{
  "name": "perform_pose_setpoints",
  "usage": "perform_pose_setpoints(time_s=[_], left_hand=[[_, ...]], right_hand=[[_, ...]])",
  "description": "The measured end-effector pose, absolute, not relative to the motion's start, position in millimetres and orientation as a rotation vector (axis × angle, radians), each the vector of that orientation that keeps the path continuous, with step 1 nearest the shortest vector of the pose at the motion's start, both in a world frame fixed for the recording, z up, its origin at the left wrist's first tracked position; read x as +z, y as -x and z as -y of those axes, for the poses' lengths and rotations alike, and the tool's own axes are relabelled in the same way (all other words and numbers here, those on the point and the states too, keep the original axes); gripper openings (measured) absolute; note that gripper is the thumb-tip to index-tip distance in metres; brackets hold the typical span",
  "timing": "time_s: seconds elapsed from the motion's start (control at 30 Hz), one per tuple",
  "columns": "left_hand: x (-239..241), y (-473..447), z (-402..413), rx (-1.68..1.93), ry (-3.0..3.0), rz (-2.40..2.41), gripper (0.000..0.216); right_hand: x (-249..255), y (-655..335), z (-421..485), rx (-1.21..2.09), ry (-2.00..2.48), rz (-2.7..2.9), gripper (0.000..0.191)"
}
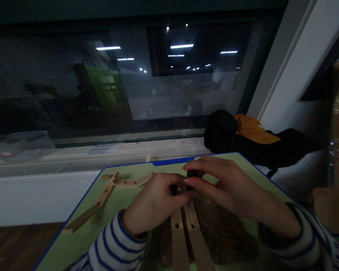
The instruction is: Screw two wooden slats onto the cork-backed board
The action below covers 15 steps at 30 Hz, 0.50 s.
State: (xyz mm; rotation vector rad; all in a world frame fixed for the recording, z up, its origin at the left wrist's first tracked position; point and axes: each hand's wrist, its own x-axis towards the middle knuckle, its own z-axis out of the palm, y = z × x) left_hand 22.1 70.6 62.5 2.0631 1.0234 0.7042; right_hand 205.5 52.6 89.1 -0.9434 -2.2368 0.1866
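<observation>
In the head view my right hand (220, 180) pinches a small black piece (192, 173) between thumb and fingers. My left hand (165, 195) meets it there, thumb and fingers closed together; what they grip is hidden. Just below both hands, two pale wooden strips (180, 244) with dark holes lie side by side, their far ends covered by my fingers. A small metal tip (188, 204) shows at the right strip under my fingertips. Beneath the strips is a brown, mottled slab (226, 237).
Joined wooden pieces (106, 194) lie at the left on the green, blue-edged table (84, 210). Behind stand a white radiator (45, 188) and a window sill. A black bag (223, 131) with an orange cap (254, 130) sits at the back right.
</observation>
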Motion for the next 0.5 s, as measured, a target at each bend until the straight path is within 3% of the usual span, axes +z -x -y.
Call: perform_pose_setpoints(time_s=[0.27, 0.5], left_hand=[[61.6, -22.1, -71.5, 0.754, -2.025, -0.989, 0.011], [58.4, -18.8, -73.2, 0.694, -2.116, -1.054, 0.021]], right_hand=[[88.7, -204.5, -49.7, 0.141, 0.904, 2.217, 0.033], [88.8, -203.5, -50.4, 0.148, 0.869, 2.235, 0.024]])
